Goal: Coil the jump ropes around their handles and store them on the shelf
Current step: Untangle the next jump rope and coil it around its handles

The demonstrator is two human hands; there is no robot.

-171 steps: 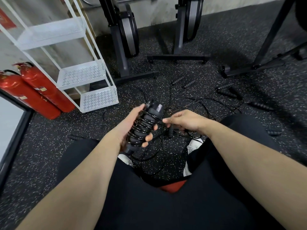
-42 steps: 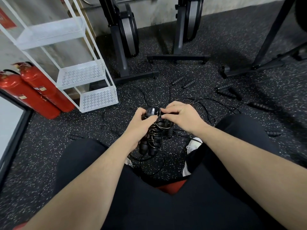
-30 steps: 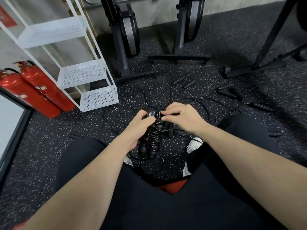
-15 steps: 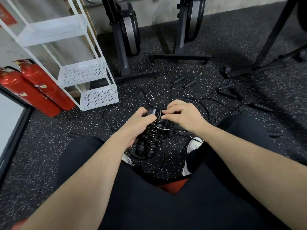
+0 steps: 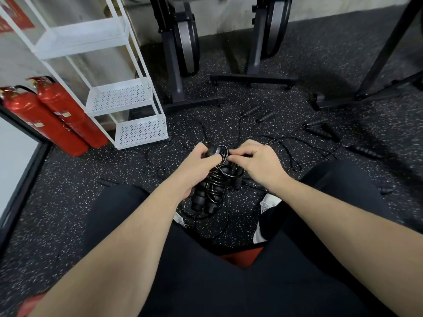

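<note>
Low between the knees, the left hand (image 5: 194, 167) grips a coiled jump rope (image 5: 211, 187), fingers wrapped around its paired black handles. The right hand (image 5: 254, 162) pinches the cord at the bundle's top end. Loose ropes (image 5: 286, 147) sprawl on the speckled floor (image 5: 68, 179); the white shelf (image 5: 128, 115) stands to the left.

No text can be read; the labels on the red fire extinguishers (image 5: 61, 120) are too blurred.
</note>
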